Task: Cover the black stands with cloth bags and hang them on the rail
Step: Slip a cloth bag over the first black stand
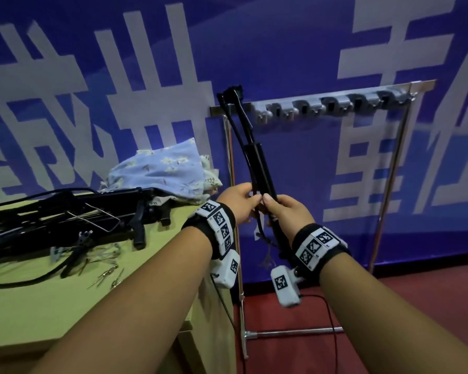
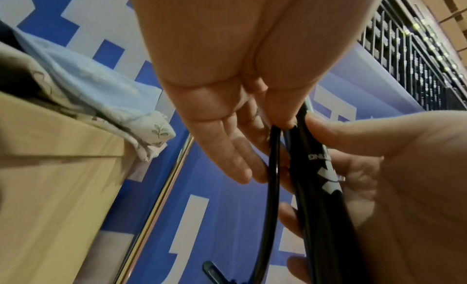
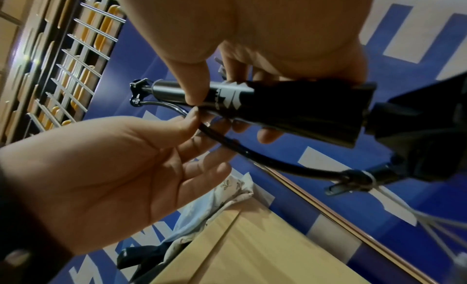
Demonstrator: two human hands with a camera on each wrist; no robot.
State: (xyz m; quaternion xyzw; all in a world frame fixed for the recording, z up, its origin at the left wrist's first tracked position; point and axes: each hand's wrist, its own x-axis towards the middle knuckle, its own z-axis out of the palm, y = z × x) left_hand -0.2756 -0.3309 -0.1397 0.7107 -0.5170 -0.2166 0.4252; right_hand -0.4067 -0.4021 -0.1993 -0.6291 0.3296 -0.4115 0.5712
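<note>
Black stand [image 1: 258,157] runs from frame centre up toward the rail [image 1: 335,103] at upper right, tilted. Right hand [image 1: 289,211] grip wraps its smooth glossy tube w/ white logo. Left hand [image 1: 239,202] pinches the thin curved rod beside the tube, other fingers loose. Soft pale-blue floral cloth bags [image 1: 168,168] piled on the wood desk [image 1: 65,306], left of centre.
</note>
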